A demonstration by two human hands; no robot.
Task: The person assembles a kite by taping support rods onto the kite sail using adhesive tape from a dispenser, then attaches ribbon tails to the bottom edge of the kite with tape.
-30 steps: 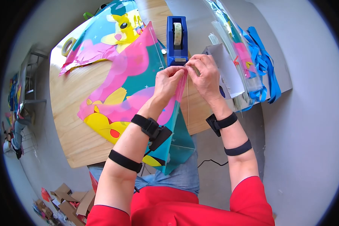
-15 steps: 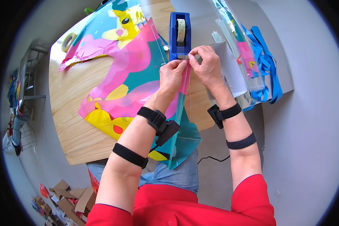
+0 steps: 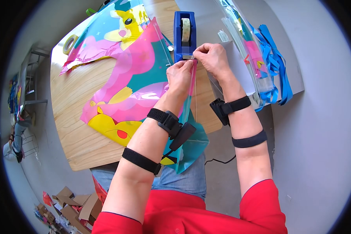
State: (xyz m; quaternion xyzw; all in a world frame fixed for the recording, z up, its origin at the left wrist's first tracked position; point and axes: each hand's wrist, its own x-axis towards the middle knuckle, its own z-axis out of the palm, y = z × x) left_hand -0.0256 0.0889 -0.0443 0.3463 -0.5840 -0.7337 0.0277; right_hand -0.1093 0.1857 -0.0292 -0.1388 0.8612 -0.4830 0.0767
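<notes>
A blue tape dispenser (image 3: 178,50) with a roll of clear tape (image 3: 186,30) stands at the table's far side, its cutter end towards me. Just below that end, my left hand (image 3: 179,78) is closed in a pinch on the edge of a glossy printed plastic sheet (image 3: 140,80), pink and teal with yellow cartoon figures. The sheet drapes over the table and down to my lap. My right hand (image 3: 213,58) pinches with thumb and forefinger right beside the cutter, close to the left fingertips. Whatever sits between those right fingers is too small to make out.
Another printed sheet (image 3: 93,39) lies at the upper left, beside a roll of tape (image 3: 70,44). Clear plastic strips (image 3: 257,58) and blue ribbons (image 3: 279,66) lie to the right on a grey surface. Cardboard boxes (image 3: 72,202) are on the floor at lower left.
My right hand has shifted slightly up and left, its fingertips nearer the dispenser's cutter. The left hand keeps its pinch on the sheet, with its forearm moved a little right.
</notes>
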